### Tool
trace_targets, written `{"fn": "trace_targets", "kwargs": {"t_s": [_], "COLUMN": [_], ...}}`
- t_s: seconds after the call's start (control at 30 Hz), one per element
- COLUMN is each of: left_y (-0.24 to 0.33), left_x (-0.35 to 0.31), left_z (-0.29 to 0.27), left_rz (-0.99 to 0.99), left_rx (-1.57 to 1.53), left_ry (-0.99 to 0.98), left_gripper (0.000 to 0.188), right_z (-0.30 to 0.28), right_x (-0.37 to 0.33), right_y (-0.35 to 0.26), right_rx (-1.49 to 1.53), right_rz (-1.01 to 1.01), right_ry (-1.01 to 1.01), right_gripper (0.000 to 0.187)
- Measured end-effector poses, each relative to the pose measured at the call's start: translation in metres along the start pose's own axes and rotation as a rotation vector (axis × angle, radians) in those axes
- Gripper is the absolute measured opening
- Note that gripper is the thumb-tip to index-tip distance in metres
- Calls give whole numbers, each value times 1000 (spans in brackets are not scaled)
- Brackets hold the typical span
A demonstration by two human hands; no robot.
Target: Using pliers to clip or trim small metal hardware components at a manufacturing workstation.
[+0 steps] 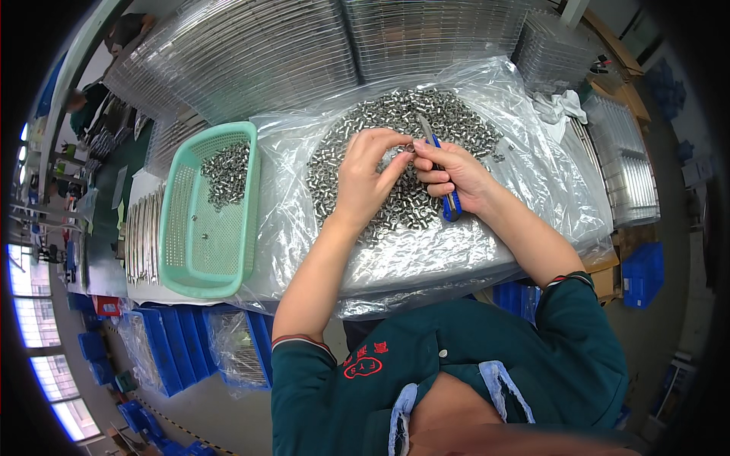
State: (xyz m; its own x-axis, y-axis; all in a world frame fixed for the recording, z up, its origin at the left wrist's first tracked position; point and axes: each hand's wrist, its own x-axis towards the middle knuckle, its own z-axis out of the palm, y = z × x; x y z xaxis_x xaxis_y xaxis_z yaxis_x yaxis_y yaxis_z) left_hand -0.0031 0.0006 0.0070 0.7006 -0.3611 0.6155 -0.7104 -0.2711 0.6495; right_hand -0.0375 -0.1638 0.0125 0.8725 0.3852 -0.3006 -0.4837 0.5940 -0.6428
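Note:
My right hand point(465, 179) is closed round a blue utility knife point(452, 204), whose blade points away from me, past my fingertips. Between the fingertips of both hands is a small metal ring point(409, 148); my left hand point(360, 176) pinches it with thumb and forefinger, and the right thumb and forefinger meet it too. Fine detail of the ring is too small to make out. Below and beyond my hands spreads a big pile of short shiny metal sleeves point(338, 137), lying on clear plastic sheeting point(285, 171).
On the left stands a light green perforated basket point(169, 228) with a heap of sleeves point(226, 175) at its far end. Stacked wire racks point(251, 61) line the back, with more racks point(620, 152) on the right. Blue bins point(175, 346) sit below the table's left edge.

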Motion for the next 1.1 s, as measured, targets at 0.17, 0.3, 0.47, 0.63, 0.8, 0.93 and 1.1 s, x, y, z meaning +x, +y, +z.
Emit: {"fn": "trace_targets", "kwargs": {"t_s": [0.17,0.3,0.47,0.63,0.8,0.93,1.1], "left_y": [0,2,1,-1,-19,-36,-27], "left_x": [0,1,1,-1,10,13,12], "left_z": [0,1,2,-1,-26,-57,-46], "left_rz": [3,19,-14,-55,-484,-512,-620], "left_rx": [12,12,-44,-43,-909,-1124,-996], "left_ry": [-7,-13,-22,-52,471,890,487], "left_gripper": [19,19,18,18,26,30,32], "right_z": [-1,0,0,-1,2,0,2], "right_x": [0,0,-1,1,1,0,3], "right_y": [1,0,-2,0,-1,-2,-2], "right_rx": [-30,-34,-14,-18,15,28,94], "right_rz": [-26,22,39,68,55,42,51], "right_ry": [3,-25,-35,-53,-76,-52,3], "right_gripper": [17,19,22,26,31,33,30]}}
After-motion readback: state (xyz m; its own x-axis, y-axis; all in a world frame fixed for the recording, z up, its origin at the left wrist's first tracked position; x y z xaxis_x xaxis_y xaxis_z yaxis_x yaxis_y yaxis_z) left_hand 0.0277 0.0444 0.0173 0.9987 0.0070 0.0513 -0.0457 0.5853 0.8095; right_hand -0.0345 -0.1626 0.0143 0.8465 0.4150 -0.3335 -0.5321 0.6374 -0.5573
